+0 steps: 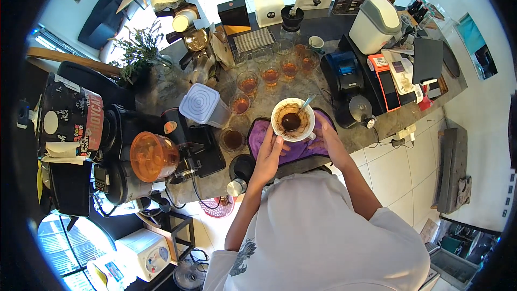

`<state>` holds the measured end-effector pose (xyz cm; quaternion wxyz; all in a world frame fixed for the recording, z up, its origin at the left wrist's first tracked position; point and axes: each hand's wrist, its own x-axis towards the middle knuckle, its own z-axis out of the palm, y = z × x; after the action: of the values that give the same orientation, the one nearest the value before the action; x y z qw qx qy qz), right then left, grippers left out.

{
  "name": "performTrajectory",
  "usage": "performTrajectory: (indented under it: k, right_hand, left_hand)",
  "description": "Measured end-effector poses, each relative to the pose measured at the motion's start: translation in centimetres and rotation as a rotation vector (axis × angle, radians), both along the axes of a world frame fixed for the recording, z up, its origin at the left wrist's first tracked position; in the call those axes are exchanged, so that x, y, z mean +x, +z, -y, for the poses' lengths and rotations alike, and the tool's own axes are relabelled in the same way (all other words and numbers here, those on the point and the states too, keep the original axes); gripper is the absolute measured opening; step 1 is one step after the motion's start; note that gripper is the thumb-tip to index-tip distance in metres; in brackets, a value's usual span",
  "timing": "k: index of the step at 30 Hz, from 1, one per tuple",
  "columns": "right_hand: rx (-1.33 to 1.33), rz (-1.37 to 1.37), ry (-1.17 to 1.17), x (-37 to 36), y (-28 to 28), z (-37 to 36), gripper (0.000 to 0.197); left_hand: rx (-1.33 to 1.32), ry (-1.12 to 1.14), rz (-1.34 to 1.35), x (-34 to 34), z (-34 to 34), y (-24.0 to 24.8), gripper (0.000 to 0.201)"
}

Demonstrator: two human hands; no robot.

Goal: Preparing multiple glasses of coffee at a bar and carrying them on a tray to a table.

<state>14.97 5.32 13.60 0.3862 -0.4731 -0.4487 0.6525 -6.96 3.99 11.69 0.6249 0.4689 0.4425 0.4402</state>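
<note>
Between my two hands is a white cup (281,131) with a handle at its lower right. Coffee-brown residue coats its inner wall, and dark liquid sits at the bottom. A spoon (307,102) leans out over its far right rim. My left hand (268,153) closes on the cup's left side. On the right side, near the handle, my right hand (329,141) is curled against it, its fingertips partly hidden. Below the cup lies a purple cloth (299,152) with a dark edge. A glass of dark liquid (233,139) stands left of my left hand.
Several glasses of amber liquid (270,76) stand beyond the cup. A lidded square container (203,105) and a grinder with an orange-lidded hopper (154,156) are at the left. A blue-black machine (344,73) and a kettle-like vessel (356,111) stand at the right. The counter's near edge (371,141) runs past my right arm.
</note>
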Motion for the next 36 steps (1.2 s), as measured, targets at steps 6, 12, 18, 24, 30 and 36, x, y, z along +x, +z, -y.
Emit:
performTrajectory:
  k: [6, 12, 18, 24, 30, 36]
  right_hand:
    - [0.045, 0.038, -0.079, 2.4, -2.6, 0.5, 0.062]
    - [0.657, 0.785, -0.78, 9.0, -3.5, 2.9, 0.041]
    - [0.352, 0.457, -0.902, 14.5, -8.6, 3.1, 0.032]
    - [0.319, 0.391, -0.787, 16.0, -9.3, 1.0, 0.029]
    - [0.279, 0.376, -0.714, 17.8, -12.3, -1.6, 0.031]
    - [0.221, 0.014, -0.586, 17.8, -11.9, -3.2, 0.044]
  left_hand:
    - [0.136, 0.35, -0.186, 1.6, 0.7, -2.2, 0.046]
    - [0.197, 0.532, -0.324, 1.4, 0.3, -5.7, 0.035]
    - [0.157, 0.469, -0.152, 3.1, 0.3, -8.2, 0.035]
    - [0.125, 0.605, -0.154, 4.1, -0.1, -8.4, 0.033]
    - [0.151, 0.642, -0.308, 4.4, -0.5, -9.7, 0.027]
    - [0.182, 0.755, -0.348, 5.2, -1.0, -10.6, 0.024]
